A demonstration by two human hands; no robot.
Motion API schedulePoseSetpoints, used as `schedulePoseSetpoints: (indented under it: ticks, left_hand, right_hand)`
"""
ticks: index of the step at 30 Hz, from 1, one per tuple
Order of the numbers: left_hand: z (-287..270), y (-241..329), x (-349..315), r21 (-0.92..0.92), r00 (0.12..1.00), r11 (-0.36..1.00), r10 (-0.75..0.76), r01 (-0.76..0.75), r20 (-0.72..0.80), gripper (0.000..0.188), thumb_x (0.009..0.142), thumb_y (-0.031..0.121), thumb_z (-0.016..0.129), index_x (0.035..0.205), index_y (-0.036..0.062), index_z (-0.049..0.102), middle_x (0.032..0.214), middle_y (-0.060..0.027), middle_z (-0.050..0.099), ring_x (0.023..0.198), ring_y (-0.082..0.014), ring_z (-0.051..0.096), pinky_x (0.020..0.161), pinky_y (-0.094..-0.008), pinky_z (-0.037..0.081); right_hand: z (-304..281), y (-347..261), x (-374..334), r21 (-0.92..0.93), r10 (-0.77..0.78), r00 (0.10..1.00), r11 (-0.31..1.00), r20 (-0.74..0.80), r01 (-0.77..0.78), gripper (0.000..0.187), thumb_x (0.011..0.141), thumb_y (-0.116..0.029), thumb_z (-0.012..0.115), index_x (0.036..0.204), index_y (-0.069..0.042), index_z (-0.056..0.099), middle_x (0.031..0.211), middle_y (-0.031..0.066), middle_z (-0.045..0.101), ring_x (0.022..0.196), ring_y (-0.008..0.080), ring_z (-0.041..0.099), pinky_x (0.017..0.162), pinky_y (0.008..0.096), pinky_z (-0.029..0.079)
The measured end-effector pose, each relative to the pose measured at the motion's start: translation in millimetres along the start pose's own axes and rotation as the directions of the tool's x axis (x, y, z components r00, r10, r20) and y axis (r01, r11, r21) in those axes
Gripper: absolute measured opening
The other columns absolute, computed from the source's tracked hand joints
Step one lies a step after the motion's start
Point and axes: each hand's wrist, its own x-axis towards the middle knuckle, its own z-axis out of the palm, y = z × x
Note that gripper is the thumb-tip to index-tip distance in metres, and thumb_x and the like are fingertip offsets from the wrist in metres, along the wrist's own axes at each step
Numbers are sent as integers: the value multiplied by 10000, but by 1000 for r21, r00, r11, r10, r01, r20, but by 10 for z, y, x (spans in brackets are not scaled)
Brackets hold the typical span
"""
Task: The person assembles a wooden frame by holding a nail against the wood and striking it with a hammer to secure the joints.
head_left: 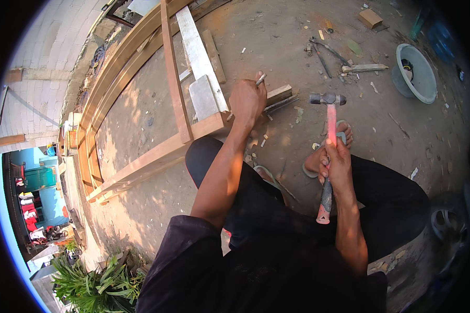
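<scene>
On my feed, the left hand [247, 100] curls its fingers round a small pale stick [261, 79] near the wooden frame [159, 159]'s right end; the right hand [338, 163] grips the hammer [331, 122], clear of the wood. Frame bars look joined; what remains, I can't tell.

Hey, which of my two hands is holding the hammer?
Your right hand: it grips the pink-and-black, metal-headed hammer. Your left hand, farther forward, instead holds a short, slim, pale stick.

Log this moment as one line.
Left hand: gripping slim rod; right hand: gripping pink-handled hammer; wooden frame: at left
</scene>
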Motion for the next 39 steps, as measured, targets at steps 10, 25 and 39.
schedulePoseSetpoints:
  ticks: [10, 25, 39]
  left_hand:
    - [275, -376, -458, 390, 848, 773, 346, -500, 402, 582, 975, 502, 494, 800, 4, 739, 776, -200, 710, 794, -376, 712, 698, -490, 543]
    - [-15, -241, -223, 267, 765, 798, 333, -540, 552, 503, 967, 438, 516, 789, 10, 711, 813, -226, 702, 800, -398, 698, 691, -511, 541]
    - [45, -330, -163, 340, 799, 755, 387, -561, 460, 397, 927, 360, 597, 833, -8, 713, 798, -217, 695, 732, -407, 699, 692, -492, 571]
  right_hand:
    - [-45, -73, -13, 75, -71, 994, 994, -88, 77, 235, 1043, -261, 483, 880, -106, 412, 624, -21, 399, 382, 72, 388, 312, 259, 357]
    - [52, 50, -343, 361, 138, 989, 921, 52, -147, 190, 1039, -270, 470, 1029, -83, 504, 636, -18, 413, 401, 81, 404, 334, 280, 375]
    - [-63, 105, -402, 209, 179, 981, 965, -77, -159, 170, 1023, -262, 490, 991, -95, 485, 648, -8, 425, 396, 86, 396, 334, 274, 363]
